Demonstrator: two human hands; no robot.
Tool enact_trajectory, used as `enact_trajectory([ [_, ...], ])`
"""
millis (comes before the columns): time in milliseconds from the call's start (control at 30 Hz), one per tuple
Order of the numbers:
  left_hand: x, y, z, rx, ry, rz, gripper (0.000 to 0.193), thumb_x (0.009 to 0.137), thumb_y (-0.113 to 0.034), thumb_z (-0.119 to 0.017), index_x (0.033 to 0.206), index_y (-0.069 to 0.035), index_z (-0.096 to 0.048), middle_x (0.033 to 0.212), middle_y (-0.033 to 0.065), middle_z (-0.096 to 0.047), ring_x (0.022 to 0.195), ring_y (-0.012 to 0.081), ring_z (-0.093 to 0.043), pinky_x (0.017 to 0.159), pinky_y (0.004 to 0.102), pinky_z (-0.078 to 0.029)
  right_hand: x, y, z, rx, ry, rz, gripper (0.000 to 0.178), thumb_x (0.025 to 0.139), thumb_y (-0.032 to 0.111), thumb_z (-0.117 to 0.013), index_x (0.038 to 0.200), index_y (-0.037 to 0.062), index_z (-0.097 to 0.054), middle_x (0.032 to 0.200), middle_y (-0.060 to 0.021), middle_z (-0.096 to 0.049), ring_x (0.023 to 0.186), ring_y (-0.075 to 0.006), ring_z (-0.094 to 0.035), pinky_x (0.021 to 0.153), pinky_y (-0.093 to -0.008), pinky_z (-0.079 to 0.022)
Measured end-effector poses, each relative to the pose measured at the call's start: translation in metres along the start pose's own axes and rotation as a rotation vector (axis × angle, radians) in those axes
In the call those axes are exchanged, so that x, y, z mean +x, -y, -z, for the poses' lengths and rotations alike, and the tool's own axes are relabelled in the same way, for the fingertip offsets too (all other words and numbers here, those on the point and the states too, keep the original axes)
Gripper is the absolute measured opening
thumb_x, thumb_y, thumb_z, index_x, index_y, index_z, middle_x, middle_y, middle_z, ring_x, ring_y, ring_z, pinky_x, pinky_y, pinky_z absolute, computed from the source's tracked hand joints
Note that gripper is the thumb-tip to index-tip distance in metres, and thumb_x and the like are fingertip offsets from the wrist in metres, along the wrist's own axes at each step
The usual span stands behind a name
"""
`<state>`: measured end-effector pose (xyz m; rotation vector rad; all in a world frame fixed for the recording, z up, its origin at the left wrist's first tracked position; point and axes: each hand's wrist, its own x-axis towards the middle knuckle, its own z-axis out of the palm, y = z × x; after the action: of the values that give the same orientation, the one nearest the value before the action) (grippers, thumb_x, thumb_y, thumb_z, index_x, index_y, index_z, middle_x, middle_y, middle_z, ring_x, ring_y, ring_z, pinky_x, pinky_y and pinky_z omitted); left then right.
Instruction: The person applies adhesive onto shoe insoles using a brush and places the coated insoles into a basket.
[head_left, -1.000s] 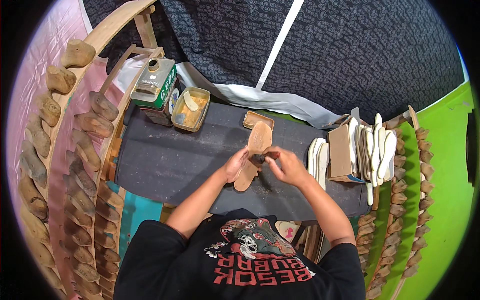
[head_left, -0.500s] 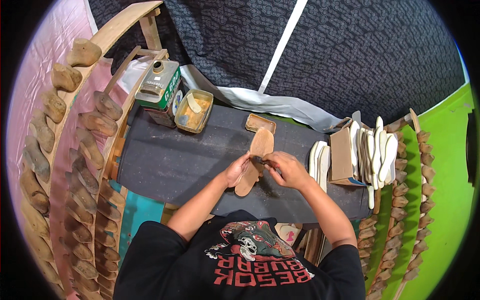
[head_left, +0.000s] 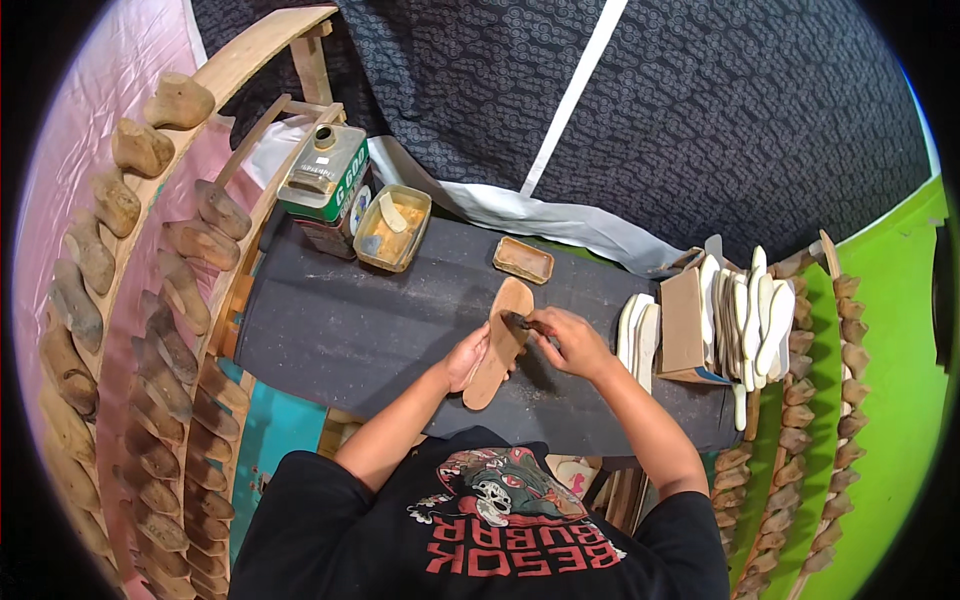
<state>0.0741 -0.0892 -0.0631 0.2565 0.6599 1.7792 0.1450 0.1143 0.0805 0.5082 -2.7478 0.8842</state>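
My left hand (head_left: 465,358) grips a tan, sole-shaped piece (head_left: 490,372) by its left edge, with some fingers hidden underneath. The piece is held slantwise over the dark-covered table (head_left: 320,320). My right hand (head_left: 572,342) is closed on a small dark tool, perhaps a brush, whose dark tip (head_left: 516,320) lies against the upper part of the sole piece. Most of the tool's handle is hidden in my fingers. Just beyond the sole piece lies a shallow rectangular tray (head_left: 523,261) with a brownish inside.
At the back left, a metal can (head_left: 322,185) stands beside a yellowish tub (head_left: 412,235) holding a pale scraper-like piece. On the right, a cardboard box (head_left: 681,318) holds several white soles (head_left: 745,310); others (head_left: 636,330) lean beside it. Racks of wooden shoe lasts (head_left: 142,147) flank both sides.
The sole piece has come nearer to me, away from the tray. The dark tip now rests higher up on its surface. My right hand stays in about the same place.
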Motion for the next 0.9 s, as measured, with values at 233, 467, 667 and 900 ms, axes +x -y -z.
enact_trajectory([
  [233, -0.016, -0.005, 0.000, -0.030, 0.009, -0.015, 0.063, 0.106, -0.055, -0.023, 0.144, -0.011, -0.046, 0.122, 0.0120, -0.065, 0.094, 0.0218, -0.066, 0.079, 0.0367, -0.057, 0.028, -0.074, 0.002, 0.118, -0.309, -0.216, 0.020, 0.096, 0.008, -0.061, 0.114, 0.0007, -0.062, 0.104, -0.0183, -0.070, 0.092, -0.0346, -0.070, 0.081, -0.0399, -0.055],
  [467, -0.027, -0.013, 0.002, -0.037, -0.027, -0.061, 0.062, 0.107, -0.053, -0.023, 0.146, -0.009, -0.045, 0.123, 0.0143, -0.064, 0.093, 0.0234, -0.066, 0.080, 0.0375, -0.057, 0.048, -0.109, -0.005, 0.003, -0.179, -0.274, 0.023, 0.098, 0.013, -0.060, 0.116, -0.0013, -0.062, 0.106, -0.0208, -0.070, 0.095, -0.0372, -0.069, 0.084, -0.0408, -0.054],
  [667, -0.033, -0.015, 0.006, -0.014, -0.039, -0.074, 0.063, 0.107, -0.055, -0.023, 0.144, -0.009, -0.046, 0.120, 0.0123, -0.065, 0.093, 0.0209, -0.066, 0.079, 0.0356, -0.056, 0.039, -0.118, -0.013, 0.042, -0.104, -0.299, 0.026, 0.098, 0.014, -0.060, 0.119, -0.0015, -0.063, 0.104, -0.0212, -0.070, 0.095, -0.0383, -0.068, 0.085, -0.0409, -0.054],
  [900, -0.025, -0.012, 0.002, -0.019, -0.022, -0.052, 0.065, 0.107, -0.054, -0.023, 0.146, -0.007, -0.044, 0.124, 0.0145, -0.063, 0.095, 0.0233, -0.064, 0.081, 0.0374, -0.056, 0.036, -0.123, -0.002, 0.238, -0.445, -0.362, 0.023, 0.100, 0.014, -0.061, 0.117, -0.0003, -0.064, 0.094, -0.0127, -0.072, 0.079, -0.0192, -0.068, 0.074, -0.0330, -0.054],
])
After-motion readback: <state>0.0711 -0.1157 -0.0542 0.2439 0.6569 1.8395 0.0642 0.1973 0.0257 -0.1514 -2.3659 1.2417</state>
